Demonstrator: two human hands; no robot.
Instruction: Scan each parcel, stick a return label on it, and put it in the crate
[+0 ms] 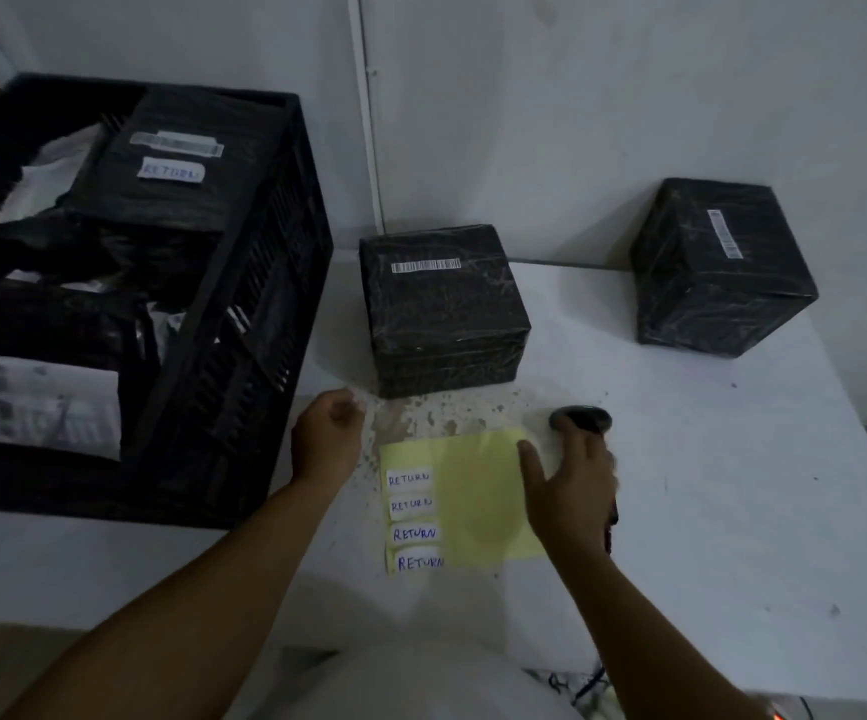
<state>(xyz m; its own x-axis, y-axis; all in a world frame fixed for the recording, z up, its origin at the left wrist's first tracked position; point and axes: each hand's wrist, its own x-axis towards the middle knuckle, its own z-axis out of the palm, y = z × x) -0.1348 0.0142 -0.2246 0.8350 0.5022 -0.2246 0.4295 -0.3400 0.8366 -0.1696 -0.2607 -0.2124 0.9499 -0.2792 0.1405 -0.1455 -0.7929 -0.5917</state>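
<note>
While your right hand [571, 491] curls over the black scanner [579, 419] lying on the white table [732, 511], its thumb spreads across the yellow backing sheet [478, 491], which carries four white RETURN labels [413, 519] down its left edge. Your left hand [327, 433] hovers loosely curled, holding nothing, between the black crate [244, 314] and the nearer parcel [441, 309]. That parcel sits just beyond the sheet, barcode up. A second parcel [722, 267] stands well apart to the right, by the wall. A labelled parcel [171, 174] already lies in the crate.
</note>
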